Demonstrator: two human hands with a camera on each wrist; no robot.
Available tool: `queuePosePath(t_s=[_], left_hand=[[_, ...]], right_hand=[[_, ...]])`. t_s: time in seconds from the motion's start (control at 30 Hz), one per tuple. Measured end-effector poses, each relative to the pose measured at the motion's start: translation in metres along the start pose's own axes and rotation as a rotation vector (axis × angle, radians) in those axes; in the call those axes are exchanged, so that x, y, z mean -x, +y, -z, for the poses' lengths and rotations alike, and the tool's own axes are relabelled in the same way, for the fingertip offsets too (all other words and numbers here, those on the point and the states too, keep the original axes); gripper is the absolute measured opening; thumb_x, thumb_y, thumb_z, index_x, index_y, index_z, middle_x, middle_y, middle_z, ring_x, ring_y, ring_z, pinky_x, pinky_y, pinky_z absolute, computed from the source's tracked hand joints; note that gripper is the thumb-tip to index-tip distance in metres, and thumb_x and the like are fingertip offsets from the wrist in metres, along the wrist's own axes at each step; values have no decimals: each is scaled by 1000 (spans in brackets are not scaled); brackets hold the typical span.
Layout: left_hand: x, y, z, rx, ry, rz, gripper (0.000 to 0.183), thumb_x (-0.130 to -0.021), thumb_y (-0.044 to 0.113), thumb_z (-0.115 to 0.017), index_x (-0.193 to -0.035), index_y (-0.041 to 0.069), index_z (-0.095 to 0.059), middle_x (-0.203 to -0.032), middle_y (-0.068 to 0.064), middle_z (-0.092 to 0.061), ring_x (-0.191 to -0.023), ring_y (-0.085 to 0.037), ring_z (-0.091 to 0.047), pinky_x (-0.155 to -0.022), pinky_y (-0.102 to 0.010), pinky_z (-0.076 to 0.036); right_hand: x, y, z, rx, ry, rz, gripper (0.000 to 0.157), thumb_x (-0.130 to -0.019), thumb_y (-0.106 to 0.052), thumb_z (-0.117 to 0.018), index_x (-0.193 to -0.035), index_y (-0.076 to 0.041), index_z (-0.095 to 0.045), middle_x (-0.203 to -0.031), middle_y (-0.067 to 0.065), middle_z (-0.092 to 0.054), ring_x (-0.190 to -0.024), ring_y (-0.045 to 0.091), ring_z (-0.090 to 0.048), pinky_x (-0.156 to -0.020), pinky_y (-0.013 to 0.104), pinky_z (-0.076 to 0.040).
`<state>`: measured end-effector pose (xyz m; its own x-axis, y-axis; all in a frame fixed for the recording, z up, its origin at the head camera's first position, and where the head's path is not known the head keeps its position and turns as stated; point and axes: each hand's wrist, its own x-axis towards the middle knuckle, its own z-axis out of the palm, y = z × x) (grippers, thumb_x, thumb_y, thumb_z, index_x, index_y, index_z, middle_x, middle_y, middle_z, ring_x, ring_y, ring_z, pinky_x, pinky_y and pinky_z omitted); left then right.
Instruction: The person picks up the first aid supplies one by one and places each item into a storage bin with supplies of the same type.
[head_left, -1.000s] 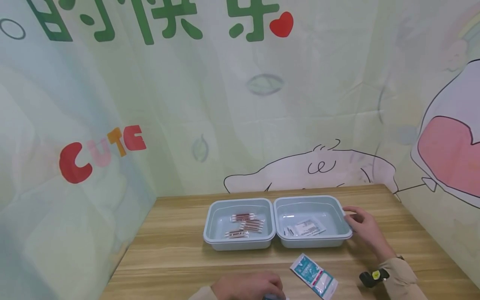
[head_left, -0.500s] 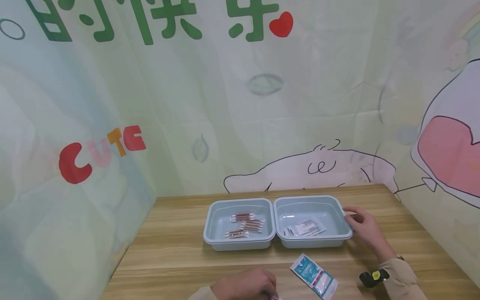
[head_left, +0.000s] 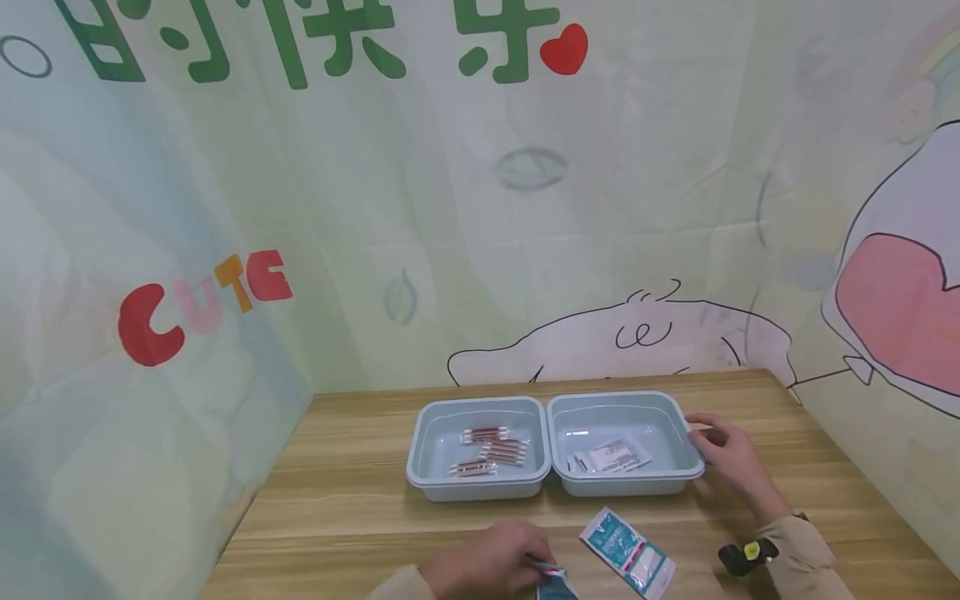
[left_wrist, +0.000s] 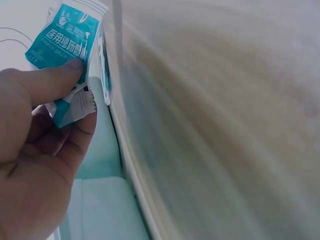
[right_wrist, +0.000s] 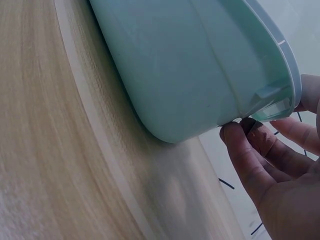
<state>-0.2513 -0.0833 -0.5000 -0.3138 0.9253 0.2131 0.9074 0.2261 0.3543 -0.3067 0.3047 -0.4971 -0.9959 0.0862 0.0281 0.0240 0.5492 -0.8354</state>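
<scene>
My left hand [head_left: 487, 560] pinches a small teal-and-white medical gauze packet [left_wrist: 67, 37] between thumb and fingers, low at the front of the table. The packet is creased near the thumb, and its lower end leaves the head view. Just right of that hand, a second teal-and-white packet [head_left: 628, 552] lies flat on the wood. At the right bin [head_left: 630, 484], a pale blue plastic one, my right hand [head_left: 738, 462] grips the right-hand rim, fingertips against the outer wall under the lip in the right wrist view. White printed packets [head_left: 615, 456] lie inside this bin.
A matching left bin [head_left: 483, 492] stands against the right one and holds several clear-wrapped bundles of brown-stemmed swabs [head_left: 502, 451]. Both bins sit towards the back of the wooden table [head_left: 337, 500]. A printed cloth backdrop [head_left: 450, 208] hangs behind and along the sides.
The gauze packet, mostly below the head view's edge before, now shows more beside the left fingers. The left hand has lifted slightly and turned. The right hand and both bins have stayed put.
</scene>
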Motion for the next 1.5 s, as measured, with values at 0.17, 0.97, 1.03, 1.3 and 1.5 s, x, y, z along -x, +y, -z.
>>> queuePosePath(t_s=[0.17, 0.97, 1.03, 1.3, 1.5], left_hand=[[-2, 0, 6, -14, 26, 5, 9, -80, 4, -73, -86, 11, -73, -80, 7, -68, -76, 11, -54, -72, 2, -42], [-12, -5, 18, -12, 135, 93, 15, -80, 5, -73, -94, 11, -74, -88, 4, -69, -81, 8, -56, -74, 1, -42], [-14, -6, 20, -23, 151, 77, 15, -80, 4, -73, -94, 10, -73, -89, 3, -70, -82, 6, -57, -75, 0, -42], [-19, -6, 19, -27, 193, 73, 17, -78, 5, -74, -95, 10, -74, -87, 2, -69, -78, 7, -55, -72, 1, -42], [-23, -5, 19, -16, 237, 113, 17, -77, 4, -74, -93, 10, -74, -84, 4, -68, -75, 7, -52, -71, 0, -41]], right_hand=[[1, 0, 0, -1, -9, -15, 53, -101, -39, -48, -141, -4, -45, -132, 31, -52, -119, 43, -54, -88, 44, -57], [0, 1, 0, -17, -13, -17, 52, -102, -37, -48, -142, -4, -44, -134, 32, -50, -120, 44, -52, -90, 45, -56], [-1, 1, 0, -16, -11, -15, 52, -102, -37, -48, -141, -4, -44, -133, 32, -51, -120, 43, -53, -90, 45, -56], [-1, 1, -1, -8, -1, -15, 51, -101, -36, -49, -141, -5, -45, -134, 31, -50, -121, 44, -52, -91, 47, -55], [-1, 2, -1, -11, 1, -7, 51, -101, -37, -49, -141, -5, -45, -135, 31, -49, -121, 45, -51, -91, 48, -55]])
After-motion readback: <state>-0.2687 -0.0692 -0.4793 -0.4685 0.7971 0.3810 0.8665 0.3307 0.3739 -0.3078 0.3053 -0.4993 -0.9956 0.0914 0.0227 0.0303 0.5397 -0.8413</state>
